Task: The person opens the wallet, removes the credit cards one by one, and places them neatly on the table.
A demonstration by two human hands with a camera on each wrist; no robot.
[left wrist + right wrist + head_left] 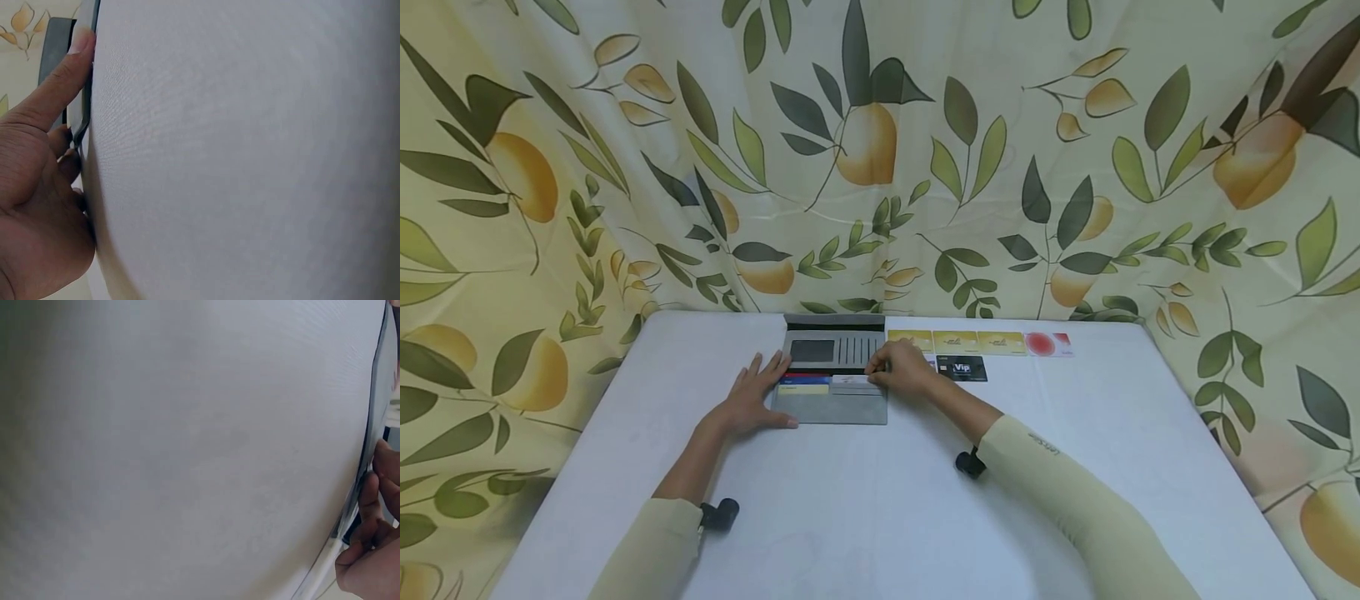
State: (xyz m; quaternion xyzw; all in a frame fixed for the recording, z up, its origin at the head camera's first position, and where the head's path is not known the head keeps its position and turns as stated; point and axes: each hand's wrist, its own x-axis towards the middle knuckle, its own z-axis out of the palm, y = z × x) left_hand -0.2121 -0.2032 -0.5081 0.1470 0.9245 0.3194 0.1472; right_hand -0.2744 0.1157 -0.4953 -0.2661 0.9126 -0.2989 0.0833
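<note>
An unfolded grey card wallet (831, 410) lies on the white table, its upper panel carrying a dark window and several narrow slots. A blue and red card (803, 380) and a cream card (802, 390) show in its lower left pockets. To their right a white card (850, 380) shows in a pocket; the curled fingers of my right hand (904, 368) pinch its right end. My left hand (751, 400) rests at the wallet's left side, fingers spread and thumb on the lower edge. In the left wrist view the thumb (59, 84) lies straight along that edge.
Right of the wallet, several yellow cards (957, 342) and a white card with a red circle (1049, 344) form a row. Below them lies a black VIP card (962, 368). A leaf-and-fruit patterned curtain (970, 167) hangs behind the table (850, 508).
</note>
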